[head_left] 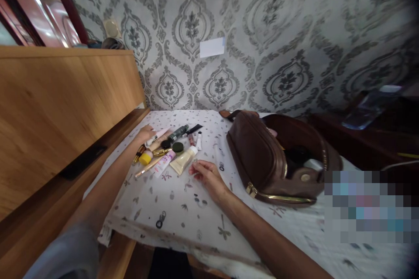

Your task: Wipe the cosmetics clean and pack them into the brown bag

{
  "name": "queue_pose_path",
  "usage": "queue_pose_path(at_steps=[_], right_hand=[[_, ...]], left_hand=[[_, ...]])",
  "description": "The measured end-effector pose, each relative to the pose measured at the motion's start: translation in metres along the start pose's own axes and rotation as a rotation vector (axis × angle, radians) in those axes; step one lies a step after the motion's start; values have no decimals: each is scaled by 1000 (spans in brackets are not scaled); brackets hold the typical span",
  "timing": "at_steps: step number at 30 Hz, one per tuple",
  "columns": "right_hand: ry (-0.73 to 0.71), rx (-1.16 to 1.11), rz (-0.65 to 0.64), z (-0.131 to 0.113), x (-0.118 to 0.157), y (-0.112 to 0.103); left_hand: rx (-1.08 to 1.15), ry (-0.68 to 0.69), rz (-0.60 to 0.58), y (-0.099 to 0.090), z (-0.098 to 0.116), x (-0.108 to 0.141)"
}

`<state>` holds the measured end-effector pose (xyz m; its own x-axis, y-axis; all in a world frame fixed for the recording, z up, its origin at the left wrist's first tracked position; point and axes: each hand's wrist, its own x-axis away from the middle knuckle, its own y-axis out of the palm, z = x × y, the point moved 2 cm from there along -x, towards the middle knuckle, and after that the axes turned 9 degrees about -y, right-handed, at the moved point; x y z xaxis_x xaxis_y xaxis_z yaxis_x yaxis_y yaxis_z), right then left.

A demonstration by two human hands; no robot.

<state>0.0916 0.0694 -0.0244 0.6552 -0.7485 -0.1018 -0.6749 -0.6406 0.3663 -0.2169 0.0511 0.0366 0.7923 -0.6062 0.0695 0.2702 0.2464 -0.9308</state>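
Left of the brown zippered bag (258, 152), a cream squeeze tube (182, 162) lies, long axis diagonal, white cap (194, 150) toward wall (183, 74) and bag. Right hand (194, 169), between tube and bag: fingertips drawn together. Left hand (145, 133), farther from bag: finger spacing cannot be determined.

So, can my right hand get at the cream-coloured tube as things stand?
Probably yes: the right hand is close beside the cream-coloured tube, near its white-capped end, and nothing seems to lie between them.
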Motion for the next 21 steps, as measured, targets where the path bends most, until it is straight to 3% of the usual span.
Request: queue_pose_path(at_steps=[5, 9, 13, 17, 21], right_hand=[[-1, 1, 1, 0, -1, -1], [2, -15, 0, 1, -3, -2], [0, -46, 9, 1, -4, -4], [-16, -55, 27, 0, -6, -8], [9, -101, 43, -2, -8, -12]], left_hand=[[-148, 141, 146, 9, 28, 22], [-182, 261, 105, 36, 59, 36], [-158, 249, 55, 51, 84, 36], [-37, 188, -12, 45, 91, 33], [217, 149, -79, 27, 81, 39]])
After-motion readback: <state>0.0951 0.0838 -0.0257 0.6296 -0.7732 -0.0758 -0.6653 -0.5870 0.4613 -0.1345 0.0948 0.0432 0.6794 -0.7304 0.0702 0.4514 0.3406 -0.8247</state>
